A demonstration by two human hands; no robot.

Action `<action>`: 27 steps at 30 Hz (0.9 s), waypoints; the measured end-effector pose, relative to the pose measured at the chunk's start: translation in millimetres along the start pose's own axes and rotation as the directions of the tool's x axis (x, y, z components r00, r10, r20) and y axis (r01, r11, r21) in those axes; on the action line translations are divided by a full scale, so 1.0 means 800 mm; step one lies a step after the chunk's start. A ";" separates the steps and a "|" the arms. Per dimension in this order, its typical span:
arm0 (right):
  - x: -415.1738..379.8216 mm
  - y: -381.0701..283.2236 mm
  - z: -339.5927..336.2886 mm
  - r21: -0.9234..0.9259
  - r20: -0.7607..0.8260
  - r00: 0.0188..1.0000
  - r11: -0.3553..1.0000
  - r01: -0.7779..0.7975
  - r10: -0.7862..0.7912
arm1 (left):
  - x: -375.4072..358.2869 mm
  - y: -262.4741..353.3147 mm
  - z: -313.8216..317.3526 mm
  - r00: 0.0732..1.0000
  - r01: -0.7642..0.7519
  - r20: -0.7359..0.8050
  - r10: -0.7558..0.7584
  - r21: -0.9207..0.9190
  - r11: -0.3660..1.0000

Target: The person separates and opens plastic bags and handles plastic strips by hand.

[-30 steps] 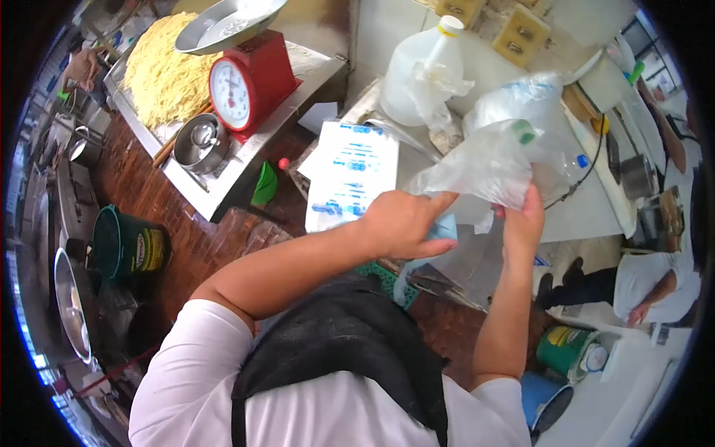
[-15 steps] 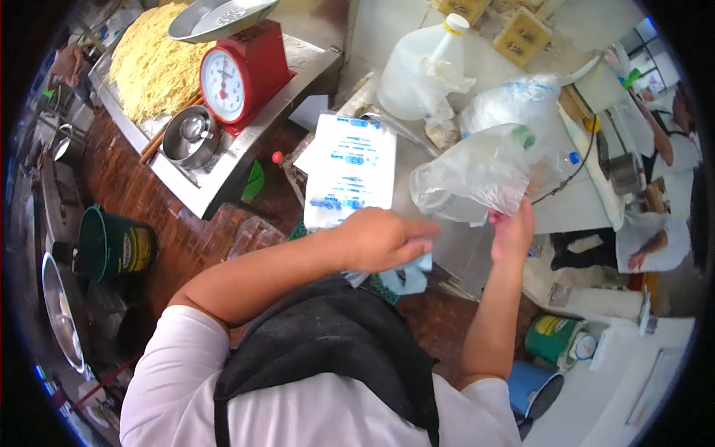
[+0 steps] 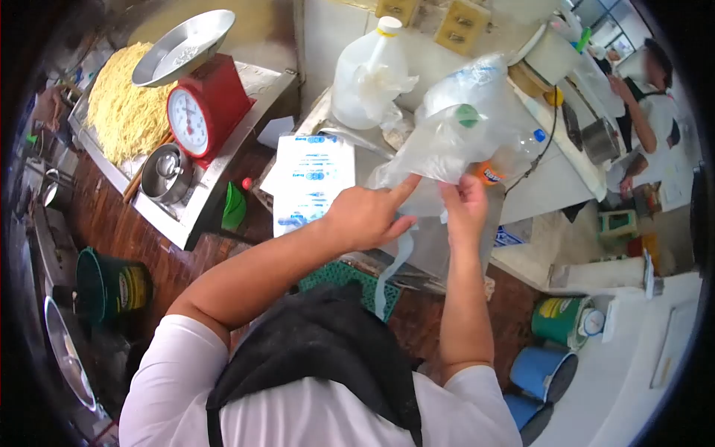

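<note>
A clear plastic bag (image 3: 436,153) is spread over the worktop, with a green patch showing through it. My right hand (image 3: 467,205) pinches the bag's near edge between thumb and fingers. My left hand (image 3: 370,216) reaches in from the left; its index finger points out to the bag's edge and its thumb is apart. A light blue strip (image 3: 395,268) hangs below my left hand, seemingly from the curled fingers, which are partly hidden. Left of the bag lies a stack of white printed plastic bags (image 3: 314,175), close beyond my left hand.
A red dial scale (image 3: 212,108) with a metal pan stands beside a heap of yellow noodles (image 3: 126,104). A large plastic jug (image 3: 369,78) stands behind the bags. A green bucket (image 3: 112,287) is on the floor; another person (image 3: 648,119) is at far right.
My left hand has risen to the bag's edge, its index finger extended. The blue strip, bunched before, now hangs long. My right hand has shifted left with the bag, and the view has turned.
</note>
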State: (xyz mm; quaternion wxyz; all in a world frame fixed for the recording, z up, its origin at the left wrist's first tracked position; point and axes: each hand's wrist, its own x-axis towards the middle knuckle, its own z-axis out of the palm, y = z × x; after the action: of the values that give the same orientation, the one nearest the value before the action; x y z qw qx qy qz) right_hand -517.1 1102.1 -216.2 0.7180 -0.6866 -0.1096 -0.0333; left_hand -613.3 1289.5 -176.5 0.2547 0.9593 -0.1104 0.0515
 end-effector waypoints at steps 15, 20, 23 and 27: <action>-0.136 -0.044 0.095 -0.484 0.646 0.715 0.867 0.114 0.267 | -0.294 -0.136 -0.047 0.675 0.439 0.601 -0.428 0.140 0.888; -0.155 0.004 0.143 -0.707 0.700 0.593 0.498 0.501 0.397 | -0.273 -0.148 0.005 0.687 0.433 0.571 -0.449 0.175 0.884; -0.164 0.004 0.151 -0.763 0.623 0.727 0.432 0.482 0.289 | -0.253 -0.127 0.008 0.922 0.381 -0.040 -0.384 -0.068 0.922; -0.164 -0.002 0.154 -0.759 0.604 0.745 0.489 0.430 0.282 | -0.209 -0.123 0.022 0.962 0.262 -0.070 -0.265 -0.052 0.964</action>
State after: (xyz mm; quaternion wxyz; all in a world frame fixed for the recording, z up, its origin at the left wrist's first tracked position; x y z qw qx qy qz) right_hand -658.7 1210.7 -237.2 0.1791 -0.9083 -0.3559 0.1277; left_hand -751.6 1395.3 -264.9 0.2837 0.9571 0.0270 0.0517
